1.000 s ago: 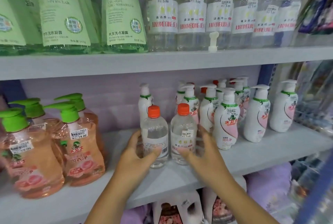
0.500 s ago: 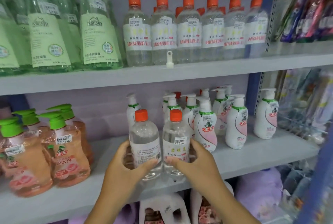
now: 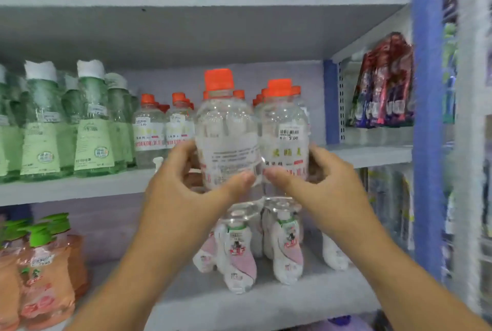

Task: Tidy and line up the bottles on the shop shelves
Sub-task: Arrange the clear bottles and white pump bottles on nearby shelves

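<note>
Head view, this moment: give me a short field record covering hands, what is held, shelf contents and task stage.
left hand: grips a clear bottle with an orange cap, raised off the shelves
right hand: grips a second clear bottle, price sticker facing the camera
held bottles: side by side, upright, in front of the middle shelf
middle shelf: green bottles at left, matching orange-capped bottles behind the hands
lower shelf: peach pump bottles, white pump bottles
task stage: both bottles in hand, not yet placed
</note>
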Tool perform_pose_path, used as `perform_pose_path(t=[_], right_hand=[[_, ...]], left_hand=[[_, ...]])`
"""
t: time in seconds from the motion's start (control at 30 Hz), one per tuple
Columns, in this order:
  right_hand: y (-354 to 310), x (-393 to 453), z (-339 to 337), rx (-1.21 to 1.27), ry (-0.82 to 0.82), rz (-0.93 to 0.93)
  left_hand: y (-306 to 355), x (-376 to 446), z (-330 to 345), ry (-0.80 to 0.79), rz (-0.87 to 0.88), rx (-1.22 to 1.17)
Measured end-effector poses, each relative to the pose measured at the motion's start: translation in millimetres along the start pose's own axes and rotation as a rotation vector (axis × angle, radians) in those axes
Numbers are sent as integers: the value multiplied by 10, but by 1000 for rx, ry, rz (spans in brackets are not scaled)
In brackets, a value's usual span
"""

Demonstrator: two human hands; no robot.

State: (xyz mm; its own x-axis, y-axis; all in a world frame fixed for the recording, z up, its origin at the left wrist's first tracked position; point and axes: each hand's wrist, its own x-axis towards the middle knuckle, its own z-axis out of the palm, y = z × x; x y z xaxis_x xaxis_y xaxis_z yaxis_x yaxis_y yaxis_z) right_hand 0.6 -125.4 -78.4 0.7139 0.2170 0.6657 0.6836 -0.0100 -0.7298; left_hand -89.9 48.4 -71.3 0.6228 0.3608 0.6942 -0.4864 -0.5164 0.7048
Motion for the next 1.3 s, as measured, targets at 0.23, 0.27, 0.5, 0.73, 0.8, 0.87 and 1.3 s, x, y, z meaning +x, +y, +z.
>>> perform_pose_path(t=[0.23,0.27,0.5,0.73,0.8,0.87,1.3], right_hand=[[331,964,-609,-158,33,-25],[403,1060,-657,-176,28,-17],[548,1453,-806,-284,-100,67],[640,1604,-859,-184,-259,133],[682,1632,-851,-158,-250,137],[713,1645,-850,-146,-243,140],[771,1653,-879,-112,-305,145]], left_hand=[[86,835,884,65,-23,129],[44,948,983,66,-45,140],[-262,1348,1379,54,-152,340],[-291,1531,1431,-139,-260,379],[-357,1527,1445,-195,-233,371],[-382,1515,1422,-213,-215,353],[-376,1467,1327,-169,-259,242]])
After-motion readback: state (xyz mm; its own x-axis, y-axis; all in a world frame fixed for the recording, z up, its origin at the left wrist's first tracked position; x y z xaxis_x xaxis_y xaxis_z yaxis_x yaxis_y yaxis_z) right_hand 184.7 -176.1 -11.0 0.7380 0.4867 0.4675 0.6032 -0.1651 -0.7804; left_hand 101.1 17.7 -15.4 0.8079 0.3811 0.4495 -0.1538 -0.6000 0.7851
